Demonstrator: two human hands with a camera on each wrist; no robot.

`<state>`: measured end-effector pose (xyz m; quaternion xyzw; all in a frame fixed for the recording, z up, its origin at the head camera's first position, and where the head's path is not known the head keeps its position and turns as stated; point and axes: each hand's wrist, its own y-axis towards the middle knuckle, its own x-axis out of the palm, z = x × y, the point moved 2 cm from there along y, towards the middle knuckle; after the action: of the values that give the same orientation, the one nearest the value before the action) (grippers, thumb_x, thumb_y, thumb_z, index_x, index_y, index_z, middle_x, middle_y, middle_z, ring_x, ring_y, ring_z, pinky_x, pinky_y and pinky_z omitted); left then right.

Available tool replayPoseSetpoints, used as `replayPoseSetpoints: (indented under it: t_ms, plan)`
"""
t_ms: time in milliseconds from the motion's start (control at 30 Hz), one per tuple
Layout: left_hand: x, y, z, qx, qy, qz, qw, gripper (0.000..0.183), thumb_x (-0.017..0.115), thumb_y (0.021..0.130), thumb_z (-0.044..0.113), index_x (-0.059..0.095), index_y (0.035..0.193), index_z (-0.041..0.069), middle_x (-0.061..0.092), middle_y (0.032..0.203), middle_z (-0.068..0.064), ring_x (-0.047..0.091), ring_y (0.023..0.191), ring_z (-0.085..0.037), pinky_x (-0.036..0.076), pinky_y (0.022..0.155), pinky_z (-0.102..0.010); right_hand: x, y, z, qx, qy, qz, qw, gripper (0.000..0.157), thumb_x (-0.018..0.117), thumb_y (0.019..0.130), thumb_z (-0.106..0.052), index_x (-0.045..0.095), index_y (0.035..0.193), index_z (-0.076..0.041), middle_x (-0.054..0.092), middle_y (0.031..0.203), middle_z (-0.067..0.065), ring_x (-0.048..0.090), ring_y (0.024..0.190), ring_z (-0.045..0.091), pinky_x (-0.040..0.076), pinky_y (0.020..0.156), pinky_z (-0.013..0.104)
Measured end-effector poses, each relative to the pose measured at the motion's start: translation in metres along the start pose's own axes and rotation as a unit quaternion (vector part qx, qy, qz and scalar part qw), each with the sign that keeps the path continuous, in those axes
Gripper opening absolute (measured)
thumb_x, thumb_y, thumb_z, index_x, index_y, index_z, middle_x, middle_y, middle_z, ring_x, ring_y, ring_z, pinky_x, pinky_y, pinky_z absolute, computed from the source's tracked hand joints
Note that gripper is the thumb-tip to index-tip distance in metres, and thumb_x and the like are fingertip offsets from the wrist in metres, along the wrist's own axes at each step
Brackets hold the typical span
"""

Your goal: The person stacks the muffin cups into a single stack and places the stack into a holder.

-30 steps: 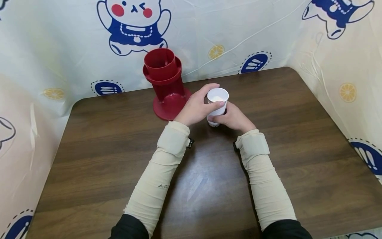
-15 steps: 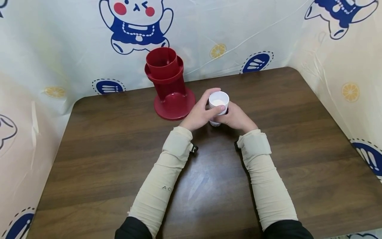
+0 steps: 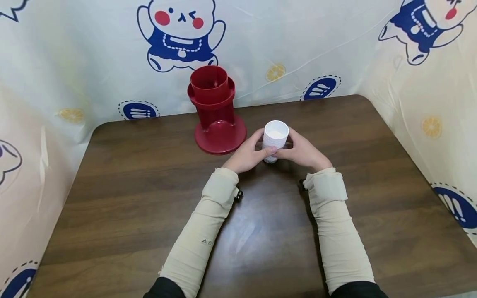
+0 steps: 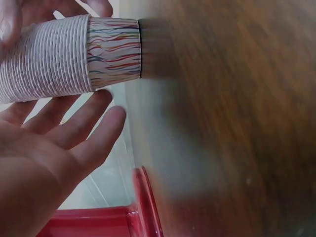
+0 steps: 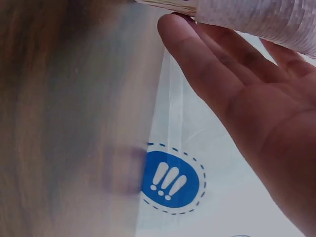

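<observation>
A tall stack of nested white paper cups stands upright between my hands, its top cup open toward the head camera. My left hand holds it from the left, with the thumb across the near side. My right hand holds the opposite side, its thumb close to the left thumb. In the left wrist view, many rims show along the cups, and the lowest cup wall bears coloured wavy lines. The right wrist view catches only part of the stack above the fingers.
A red stand with a round base and a cylindrical holder on top is just left of the hands, near the table's back edge. The brown wooden table is bordered by a printed curtain at the back and sides.
My left hand has lowered from the upper cup to the stack's lower part, beside the right thumb. The fingers now sit lower and the top rim stands above both hands.
</observation>
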<state>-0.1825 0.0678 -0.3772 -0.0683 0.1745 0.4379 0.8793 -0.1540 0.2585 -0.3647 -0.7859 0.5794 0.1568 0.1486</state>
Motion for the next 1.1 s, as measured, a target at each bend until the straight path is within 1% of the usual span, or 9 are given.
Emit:
replayPoseSetpoints:
  t_ms: [167,300,433,533,700,800,900,967,1100]
  plan:
    - [-0.002,-0.006,-0.003,-0.013,-0.001,-0.013,0.9998,0.069,0.069,0.098,0.032,0.035,0.156,0.017,0.049,0.146,-0.005,0.05,0.132,-0.024,0.043,0.106,-0.04,0.004,-0.003,-0.002,-0.005,-0.007,0.013,1.0,0.069,0.078,0.089,-0.01,0.042,0.147,-0.002,0.055,0.134,0.018,0.056,0.121,0.034,0.046,0.101,0.05]
    - [-0.005,-0.01,-0.001,-0.013,0.003,-0.012,0.9998,0.069,0.068,0.098,0.033,0.035,0.157,0.019,0.049,0.148,-0.003,0.052,0.131,-0.024,0.045,0.104,-0.038,0.011,-0.007,-0.005,0.0,0.002,0.033,0.999,0.067,0.078,0.088,-0.011,0.044,0.146,-0.004,0.056,0.133,0.017,0.057,0.119,0.035,0.047,0.099,0.051]
    - [-0.015,-0.015,0.009,0.001,0.022,0.003,0.9998,0.068,0.07,0.096,0.036,0.039,0.155,0.021,0.052,0.144,-0.001,0.055,0.126,-0.021,0.047,0.102,-0.038,0.015,-0.011,-0.017,-0.007,0.003,0.063,0.998,0.068,0.08,0.088,-0.017,0.045,0.146,-0.008,0.056,0.133,0.014,0.058,0.116,0.036,0.048,0.097,0.052]
    - [-0.028,-0.018,0.024,0.015,0.054,0.014,0.9983,0.068,0.07,0.095,0.042,0.041,0.154,0.023,0.054,0.143,0.0,0.056,0.125,-0.019,0.048,0.101,-0.038,0.015,-0.012,-0.036,-0.031,-0.011,0.089,0.995,0.069,0.08,0.089,-0.019,0.044,0.147,-0.009,0.057,0.133,0.014,0.058,0.113,0.035,0.049,0.096,0.052]
    - [-0.063,-0.024,0.066,0.032,0.084,0.042,0.9951,0.071,0.067,0.094,0.051,0.04,0.155,0.028,0.051,0.147,0.003,0.053,0.129,-0.018,0.047,0.102,-0.042,0.008,-0.003,-0.088,-0.098,-0.037,0.125,0.987,0.073,0.08,0.089,-0.017,0.042,0.15,-0.009,0.058,0.134,0.016,0.06,0.114,0.032,0.049,0.096,0.05]
    - [-0.09,-0.027,0.099,0.031,0.087,0.058,0.994,0.071,0.067,0.093,0.051,0.039,0.155,0.031,0.049,0.149,0.005,0.051,0.131,-0.019,0.047,0.102,-0.044,0.001,0.008,-0.127,-0.126,-0.042,0.133,0.982,0.074,0.082,0.088,-0.02,0.043,0.15,-0.015,0.06,0.134,0.013,0.063,0.11,0.03,0.051,0.093,0.048]
    - [-0.116,-0.029,0.128,0.034,0.101,0.07,0.9918,0.07,0.066,0.094,0.052,0.038,0.155,0.034,0.05,0.147,0.005,0.052,0.129,-0.018,0.047,0.102,-0.042,-0.005,0.019,-0.163,-0.133,-0.047,0.134,0.981,0.076,0.082,0.087,-0.026,0.041,0.151,-0.023,0.059,0.136,0.006,0.063,0.109,0.028,0.052,0.092,0.046]
    - [-0.134,-0.029,0.143,0.044,0.113,0.079,0.9894,0.068,0.064,0.095,0.052,0.038,0.155,0.034,0.051,0.145,0.004,0.053,0.126,-0.016,0.047,0.102,-0.04,-0.008,0.027,-0.184,-0.135,-0.048,0.132,0.981,0.077,0.082,0.087,-0.027,0.04,0.151,-0.024,0.058,0.137,0.005,0.063,0.107,0.028,0.052,0.091,0.045]
    - [-0.167,-0.029,0.161,0.06,0.127,0.097,0.9853,0.063,0.062,0.097,0.05,0.041,0.154,0.031,0.051,0.146,0.002,0.05,0.13,-0.016,0.042,0.106,-0.04,-0.008,0.048,-0.218,-0.136,-0.064,0.126,0.981,0.077,0.081,0.088,-0.027,0.037,0.152,-0.025,0.06,0.135,0.006,0.064,0.107,0.028,0.052,0.092,0.043]
